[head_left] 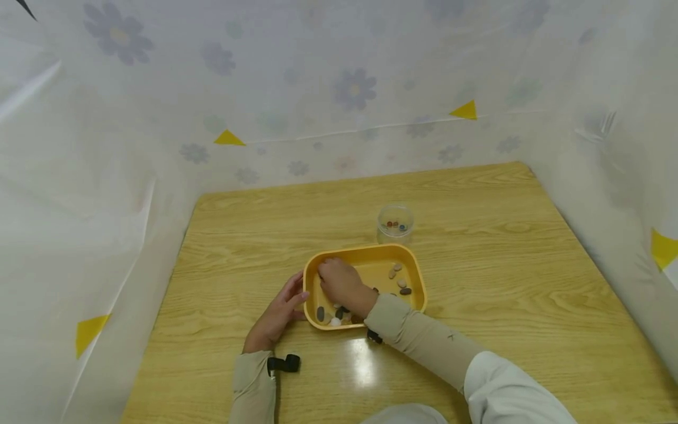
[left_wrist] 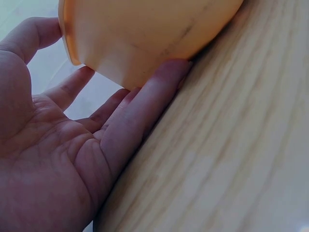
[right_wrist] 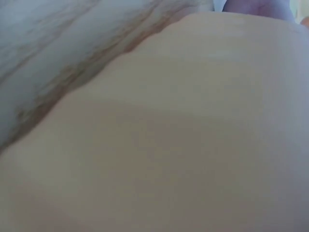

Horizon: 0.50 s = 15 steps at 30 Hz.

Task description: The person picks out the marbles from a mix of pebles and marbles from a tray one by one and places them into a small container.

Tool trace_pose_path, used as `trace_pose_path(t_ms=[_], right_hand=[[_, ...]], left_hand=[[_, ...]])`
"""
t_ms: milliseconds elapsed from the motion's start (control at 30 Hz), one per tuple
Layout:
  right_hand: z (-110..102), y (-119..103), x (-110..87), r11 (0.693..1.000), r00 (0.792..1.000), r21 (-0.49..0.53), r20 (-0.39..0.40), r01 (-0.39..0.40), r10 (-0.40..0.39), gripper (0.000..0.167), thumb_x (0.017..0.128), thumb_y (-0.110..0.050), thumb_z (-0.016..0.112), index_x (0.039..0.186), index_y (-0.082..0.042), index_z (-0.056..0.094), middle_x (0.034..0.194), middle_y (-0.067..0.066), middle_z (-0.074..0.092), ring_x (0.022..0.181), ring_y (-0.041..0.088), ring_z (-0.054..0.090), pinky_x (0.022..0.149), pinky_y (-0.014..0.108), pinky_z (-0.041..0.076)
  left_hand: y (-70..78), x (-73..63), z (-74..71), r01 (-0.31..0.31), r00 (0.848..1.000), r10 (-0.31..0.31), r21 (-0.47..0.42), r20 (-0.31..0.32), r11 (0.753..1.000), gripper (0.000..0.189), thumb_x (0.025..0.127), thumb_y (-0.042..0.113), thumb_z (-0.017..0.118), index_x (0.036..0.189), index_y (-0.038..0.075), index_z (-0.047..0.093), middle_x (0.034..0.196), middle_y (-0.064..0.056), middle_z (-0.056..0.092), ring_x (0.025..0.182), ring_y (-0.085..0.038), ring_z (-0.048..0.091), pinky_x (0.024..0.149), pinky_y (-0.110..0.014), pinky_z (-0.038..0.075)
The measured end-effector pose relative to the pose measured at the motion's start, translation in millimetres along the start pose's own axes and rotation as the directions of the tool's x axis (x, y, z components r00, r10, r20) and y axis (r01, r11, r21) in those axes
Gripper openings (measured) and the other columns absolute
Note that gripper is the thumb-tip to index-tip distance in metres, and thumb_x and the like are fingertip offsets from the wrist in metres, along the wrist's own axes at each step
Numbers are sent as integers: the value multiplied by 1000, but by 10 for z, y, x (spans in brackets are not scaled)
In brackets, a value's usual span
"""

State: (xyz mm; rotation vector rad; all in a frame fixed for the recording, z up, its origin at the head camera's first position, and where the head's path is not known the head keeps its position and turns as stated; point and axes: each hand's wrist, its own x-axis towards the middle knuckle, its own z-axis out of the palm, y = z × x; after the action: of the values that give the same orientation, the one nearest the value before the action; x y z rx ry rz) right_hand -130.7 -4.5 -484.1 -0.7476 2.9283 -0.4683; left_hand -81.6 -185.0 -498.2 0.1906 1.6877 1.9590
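Observation:
A yellow plastic tub [head_left: 365, 254] with pebbles in it stands on the table. My right hand [head_left: 341, 284] reaches down inside it near the back left corner, knuckles up. Its fingertips are mostly hidden, and I cannot tell whether they pinch a pebble. My left hand [head_left: 281, 309] rests against the tub's left end from outside. In the left wrist view, the thumb touches near the rim and the loosely spread fingers [left_wrist: 140, 108] lie along the outer wall. A dark grey pebble [head_left: 320, 314] and a white pebble [head_left: 335, 321] lie toward the tub's front left.
Behind the tub stands a clear round container [head_left: 395, 219] with a few small red and blue pieces. Several tan and dark pebbles lie in the tub's right part, including a dark one [head_left: 405, 291]. Flower-patterned sheeting [head_left: 296, 76] surrounds the wood-grain table [head_left: 503, 247].

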Motion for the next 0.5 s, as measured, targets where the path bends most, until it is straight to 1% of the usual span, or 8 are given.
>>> trace_pose_path(t_ms=[133, 300, 500], right_hand=[[5, -38, -9, 1000, 1000, -14, 2, 20, -20, 8, 89, -13, 60, 82, -12, 64, 81, 1, 59, 76, 17, 55, 64, 28, 47], [22, -50, -6, 1000, 999, -28, 36, 0, 1, 6, 89, -14, 61, 83, -13, 64, 83, -1, 60, 80, 16, 54, 65, 28, 48], [38, -49, 1, 999, 999, -34, 51, -11, 13, 7, 90, -16, 61, 85, -13, 65, 84, -1, 60, 80, 16, 55, 65, 27, 48]], left_hand=[[-11, 1, -9, 2, 1000, -2, 6, -13, 1000, 52, 100, 14, 42, 147, 23, 24, 143, -17, 31, 121, -38, 41, 81, -49, 51], [-8, 3, -2, 4, 1000, -4, 7, -18, 1000, 51, 100, 15, 43, 147, 23, 25, 143, -16, 31, 122, -37, 41, 81, -50, 51], [-7, 5, 5, 10, 1000, -10, 13, -23, 1000, 51, 100, 15, 43, 147, 24, 25, 142, -16, 32, 122, -37, 41, 81, -49, 51]])
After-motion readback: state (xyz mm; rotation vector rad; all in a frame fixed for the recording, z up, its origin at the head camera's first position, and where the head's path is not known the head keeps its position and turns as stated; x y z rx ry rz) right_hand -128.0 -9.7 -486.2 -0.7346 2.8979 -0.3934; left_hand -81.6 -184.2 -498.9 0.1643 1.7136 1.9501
